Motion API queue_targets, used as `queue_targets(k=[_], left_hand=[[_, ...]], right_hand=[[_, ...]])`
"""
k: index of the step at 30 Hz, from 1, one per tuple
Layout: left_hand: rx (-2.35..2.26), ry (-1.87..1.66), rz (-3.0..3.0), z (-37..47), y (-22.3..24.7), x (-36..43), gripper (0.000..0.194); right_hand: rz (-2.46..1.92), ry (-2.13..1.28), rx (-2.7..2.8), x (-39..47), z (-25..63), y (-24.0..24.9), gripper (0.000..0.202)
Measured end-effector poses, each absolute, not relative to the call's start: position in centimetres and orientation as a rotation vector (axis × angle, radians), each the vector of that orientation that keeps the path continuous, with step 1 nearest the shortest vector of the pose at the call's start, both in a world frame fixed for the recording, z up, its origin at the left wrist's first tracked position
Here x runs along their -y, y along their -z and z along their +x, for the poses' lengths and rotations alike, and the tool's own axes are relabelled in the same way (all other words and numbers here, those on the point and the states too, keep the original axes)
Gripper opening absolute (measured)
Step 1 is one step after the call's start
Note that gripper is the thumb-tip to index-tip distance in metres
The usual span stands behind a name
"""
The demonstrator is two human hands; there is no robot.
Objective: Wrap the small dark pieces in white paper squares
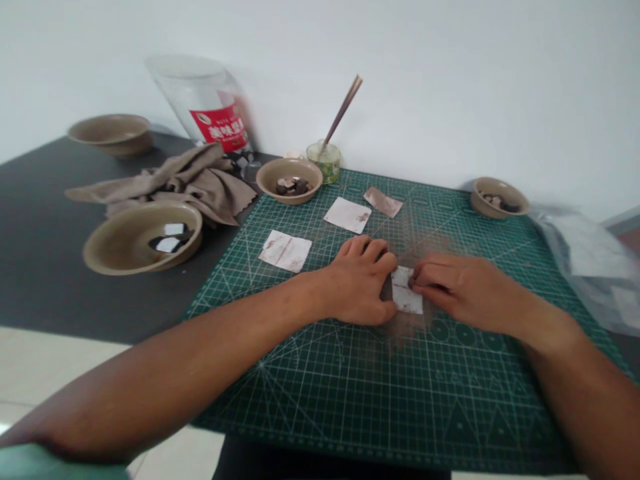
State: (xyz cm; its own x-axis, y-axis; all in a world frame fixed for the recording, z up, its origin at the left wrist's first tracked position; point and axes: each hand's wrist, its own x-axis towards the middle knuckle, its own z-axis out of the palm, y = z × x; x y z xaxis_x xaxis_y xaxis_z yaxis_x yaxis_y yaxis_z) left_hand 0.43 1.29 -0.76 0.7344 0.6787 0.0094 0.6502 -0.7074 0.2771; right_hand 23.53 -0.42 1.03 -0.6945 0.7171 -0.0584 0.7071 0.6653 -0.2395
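Observation:
A small white sheet [407,300] with brown smudges lies on the green cutting mat [320,393]. My left hand [363,283] rests flat beside it, fingers apart, with the fingertips and thumb at the sheet's left edge. My right hand [455,290] is closed in a pinch on a small dark piece [412,283] over the right part of the sheet. Brown dust is spread on the mat around both hands. Farther back on the mat lie a creased white sheet [286,251], another white sheet [349,215] and a brown strip [383,202].
Bowls of dark pieces stand at the back [290,180] and right [500,197]. On the left are a larger bowl [115,247], an empty-looking bowl [113,133], a cloth [185,180] and a clear jar [200,100]. A cup [325,163] holds sticks; a plastic bag [595,267] lies right.

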Motion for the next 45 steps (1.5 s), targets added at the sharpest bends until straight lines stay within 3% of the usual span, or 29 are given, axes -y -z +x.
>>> queue_targets(k=[5, 9, 16, 22, 28, 34, 39, 45], left_hand=[[-1.038, -0.171, 2.696, 0.4, 0.7, -1.3, 0.05], [-1.058, -0.155, 2.672, 0.5, 0.7, -1.3, 0.052], [-1.024, -0.194, 2.68, 0.4, 0.9, -1.4, 0.052], [-1.028, -0.207, 2.672, 0.4, 1.0, -1.3, 0.053], [-1.012, -0.21, 2.682, 0.4, 1.0, -1.3, 0.052], [-1.041, -0.199, 2.684, 0.4, 0.8, -1.2, 0.05], [-1.025, -0.191, 2.681, 0.4, 0.8, -1.3, 0.052], [-1.05, -0.187, 2.692, 0.4, 0.9, -1.3, 0.05]], right_hand=[[-1.055, -0.338, 2.839, 1.0, 22.6, -0.5, 0.018], [-1.296, -0.123, 2.762, 0.5, 22.9, -0.4, 0.019], [-1.314, -0.389, 2.751, 2.2, 21.9, -0.6, 0.011], [-1.493, -0.241, 2.635, 1.9, 22.2, -0.6, 0.016], [-1.168, -0.547, 2.821, 2.3, 22.3, -1.0, 0.013], [-1.299, -0.29, 2.753, 0.9, 22.7, -0.4, 0.019], [-1.122, -0.472, 2.86, 1.2, 23.2, -1.0, 0.018], [-1.181, -0.293, 2.786, 0.4, 23.4, -0.5, 0.019]])
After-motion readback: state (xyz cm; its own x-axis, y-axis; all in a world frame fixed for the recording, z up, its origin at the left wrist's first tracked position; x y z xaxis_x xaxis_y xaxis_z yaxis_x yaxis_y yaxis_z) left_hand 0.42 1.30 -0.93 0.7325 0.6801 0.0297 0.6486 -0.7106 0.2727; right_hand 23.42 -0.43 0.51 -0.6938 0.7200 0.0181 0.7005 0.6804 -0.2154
